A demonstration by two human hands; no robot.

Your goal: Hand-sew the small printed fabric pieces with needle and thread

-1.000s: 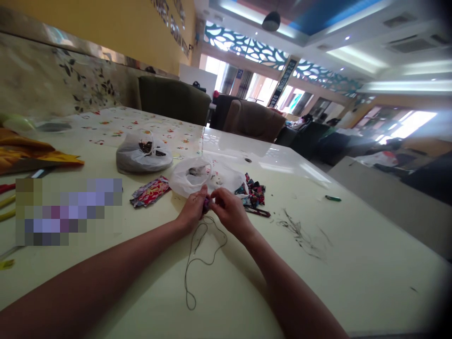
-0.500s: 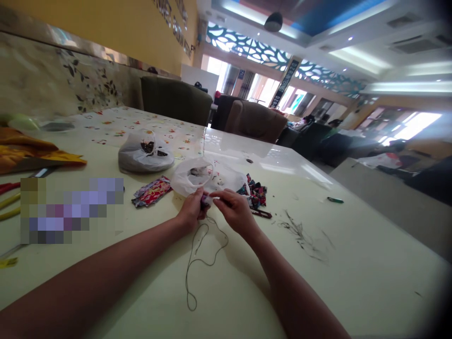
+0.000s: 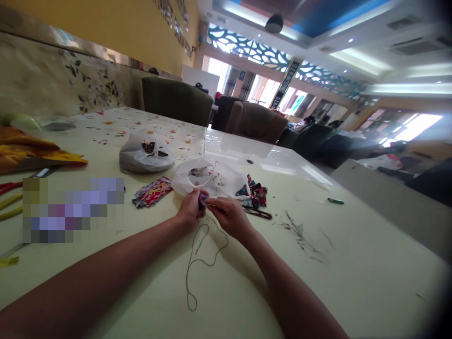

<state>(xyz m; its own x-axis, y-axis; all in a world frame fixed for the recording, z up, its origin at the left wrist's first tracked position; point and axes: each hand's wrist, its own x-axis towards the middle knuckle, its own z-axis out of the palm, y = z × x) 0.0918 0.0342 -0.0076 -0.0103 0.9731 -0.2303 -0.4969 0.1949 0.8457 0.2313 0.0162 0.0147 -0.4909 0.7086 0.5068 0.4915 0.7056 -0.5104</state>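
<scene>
My left hand (image 3: pixel 189 208) is closed around a small piece of purple cloth (image 3: pixel 202 199) over the near side of the table. Close against it, my right hand (image 3: pixel 229 214) pinches with thumb and forefinger at the cloth's right edge; what sits between those fingertips is too small to make out. A long dark thread (image 3: pixel 187 278) trails from below the hands and lies in loops on the table. Just beyond them rests a white plastic bag (image 3: pixel 228 176). Red and grey patterned cloth pieces (image 3: pixel 153 192) lie to the left, dark floral scraps (image 3: pixel 258 194) to the right.
A second plastic bag (image 3: pixel 141 159) with dark contents stands farther back. Beside my right hand lies a dark red tool (image 3: pixel 260 214), then loose thread ends (image 3: pixel 298 231) and a small green object (image 3: pixel 335 201). Yellow-handled scissors (image 3: pixel 12 205) and orange cloth (image 3: pixel 35 151) are at left.
My right hand has shifted slightly left and down, nearer my left hand, its fingers now against the purple cloth. The thread loops on the table have stayed put.
</scene>
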